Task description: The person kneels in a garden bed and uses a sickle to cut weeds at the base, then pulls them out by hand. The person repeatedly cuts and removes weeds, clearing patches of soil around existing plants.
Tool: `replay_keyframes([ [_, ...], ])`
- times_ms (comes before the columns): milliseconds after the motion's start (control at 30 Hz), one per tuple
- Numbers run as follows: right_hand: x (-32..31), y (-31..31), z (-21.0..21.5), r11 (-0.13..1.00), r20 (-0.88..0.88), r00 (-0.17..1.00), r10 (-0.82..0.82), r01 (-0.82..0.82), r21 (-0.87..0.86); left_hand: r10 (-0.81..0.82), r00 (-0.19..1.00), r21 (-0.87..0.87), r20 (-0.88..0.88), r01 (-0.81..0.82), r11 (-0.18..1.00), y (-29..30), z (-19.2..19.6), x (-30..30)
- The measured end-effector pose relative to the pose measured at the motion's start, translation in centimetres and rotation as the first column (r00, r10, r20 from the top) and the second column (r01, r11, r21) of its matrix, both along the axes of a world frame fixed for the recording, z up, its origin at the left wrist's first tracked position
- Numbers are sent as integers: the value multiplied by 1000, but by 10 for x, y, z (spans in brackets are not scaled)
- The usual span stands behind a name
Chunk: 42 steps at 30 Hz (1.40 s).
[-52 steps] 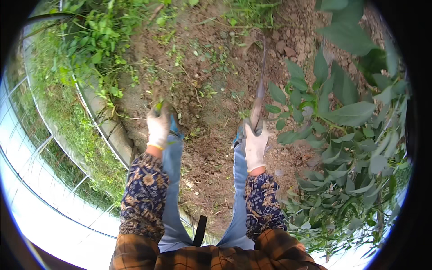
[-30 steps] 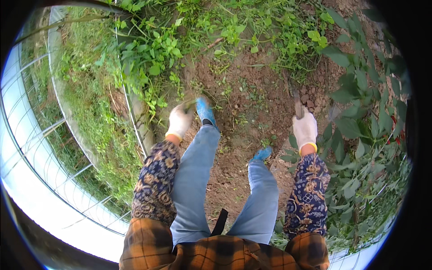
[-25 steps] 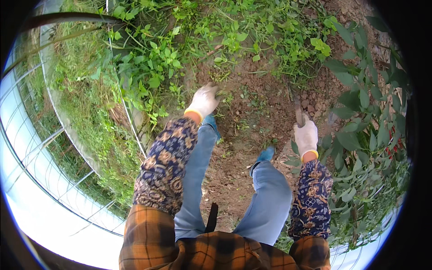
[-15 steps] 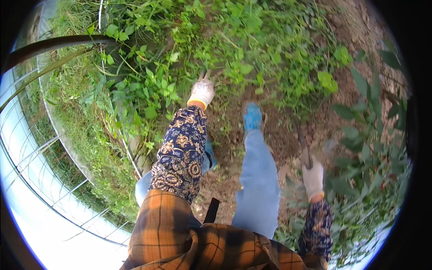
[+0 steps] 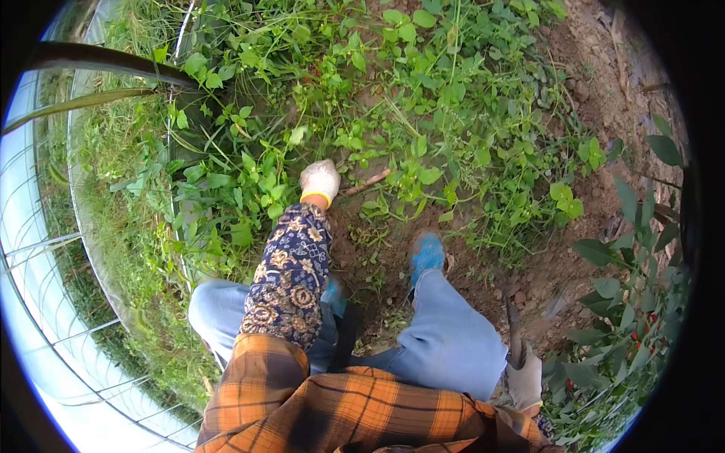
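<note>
Right hand: your gloved right hand [image 5: 525, 379], nearer you than the right blue shoe [image 5: 427, 255] and to its right; fingers wrapped round a tool's handle.
Wooden-handled tool [image 5: 515, 332]: in that grasp, right of the shoe, pointing away from you.
Red-fruited plants [image 5: 606, 287]: well to the shoe's right.
Left hand: your gloved left hand [image 5: 320, 180], beyond the shoe and to its left; fingers curled together, though whether they clamp anything cannot be told.
Brown stick [image 5: 366, 183]: beyond the shoe, just beside your left hand.
Green weeds [image 5: 453, 136]: spread beyond the shoe.
</note>
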State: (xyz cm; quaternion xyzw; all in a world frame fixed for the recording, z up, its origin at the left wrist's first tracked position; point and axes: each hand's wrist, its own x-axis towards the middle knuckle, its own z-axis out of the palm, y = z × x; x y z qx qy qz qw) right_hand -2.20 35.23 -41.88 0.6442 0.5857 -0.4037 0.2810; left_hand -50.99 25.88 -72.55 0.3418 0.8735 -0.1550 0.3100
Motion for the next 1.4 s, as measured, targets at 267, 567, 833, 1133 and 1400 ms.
replay_keyframes([
  [267, -52, 43, 73, 986, -92, 982, 163, -164, -5, 233, 968, 133, 93, -244, 961, -20, 6, -1],
  [567, -99, 50, -30, 997, -295, 953, 77, -65, 49, -324, 808, -201, 491, 468, 861, -13, 67, 15],
  [833, -113, 27, -82, 958, -485, 828, -282, 265, -104, -585, 809, 462, 57, 498, 733, -3, 44, 26],
  [1133, -135, 40, -117, 935, -589, 729, -348, 314, -164, -309, 944, 45, 113, 306, 951, 42, 27, 3],
  [1400, -135, 27, -150, 866, -569, 654, -498, 409, -289, -365, 862, 121, 351, 345, 931, -7, 58, 30],
])
